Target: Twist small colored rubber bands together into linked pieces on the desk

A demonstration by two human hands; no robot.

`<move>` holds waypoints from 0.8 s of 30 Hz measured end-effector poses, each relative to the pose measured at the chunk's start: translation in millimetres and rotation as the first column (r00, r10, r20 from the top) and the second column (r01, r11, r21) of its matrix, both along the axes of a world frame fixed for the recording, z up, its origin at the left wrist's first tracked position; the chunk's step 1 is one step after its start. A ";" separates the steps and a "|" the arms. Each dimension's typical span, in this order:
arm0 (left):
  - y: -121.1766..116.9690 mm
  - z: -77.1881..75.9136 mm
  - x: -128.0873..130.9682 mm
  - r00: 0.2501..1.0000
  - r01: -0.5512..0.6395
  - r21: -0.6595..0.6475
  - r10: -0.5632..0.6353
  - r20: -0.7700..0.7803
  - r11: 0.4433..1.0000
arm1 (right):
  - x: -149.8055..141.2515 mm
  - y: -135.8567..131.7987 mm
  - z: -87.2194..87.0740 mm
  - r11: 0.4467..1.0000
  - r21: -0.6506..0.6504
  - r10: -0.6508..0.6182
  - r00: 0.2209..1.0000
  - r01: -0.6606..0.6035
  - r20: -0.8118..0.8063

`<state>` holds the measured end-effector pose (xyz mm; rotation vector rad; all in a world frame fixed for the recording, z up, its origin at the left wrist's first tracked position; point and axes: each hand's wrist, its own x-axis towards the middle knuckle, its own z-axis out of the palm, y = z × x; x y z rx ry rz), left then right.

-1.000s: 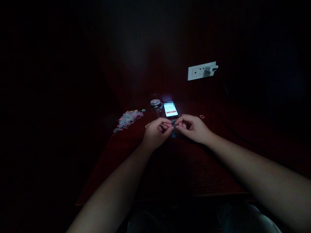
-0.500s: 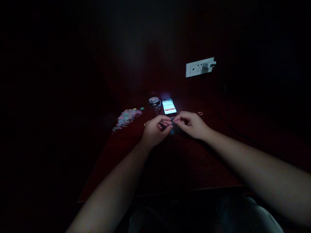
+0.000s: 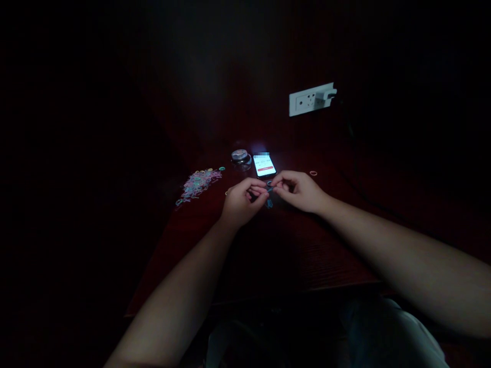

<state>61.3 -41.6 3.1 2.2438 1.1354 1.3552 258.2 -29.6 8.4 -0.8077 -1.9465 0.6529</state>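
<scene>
My left hand (image 3: pixel 244 200) and my right hand (image 3: pixel 299 190) face each other over the dark red table, fingertips almost meeting. Between the two pinches is a small blue rubber band (image 3: pixel 269 189), gripped from both sides. More blue bands (image 3: pixel 269 203) hang or lie just below the fingertips; whether they are linked to the held one I cannot tell. To the left lies a heap of small coloured rubber bands (image 3: pixel 200 184), mostly pink, purple and teal. A single orange band (image 3: pixel 313 173) rests beyond my right hand, and a yellowish one peeks out beside my left hand.
Just behind my hands a phone (image 3: pixel 264 166) with a lit screen is propped up. Left of it stands a small clear round jar (image 3: pixel 241 159). A white wall socket (image 3: pixel 311 99) holds a plug with a dark cable running down on the right. The room is very dark.
The whole view has shifted slightly, so everything sits a little higher and to the left. Both hands keep their pinch on the blue band, with only small finger movement.
</scene>
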 end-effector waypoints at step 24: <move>6.2 -3.8 -11.6 0.999 0.007 -0.033 -0.008 -0.049 0.999 | 10.9 15.8 -5.2 0.979 0.100 -0.185 0.982 0.181 0.032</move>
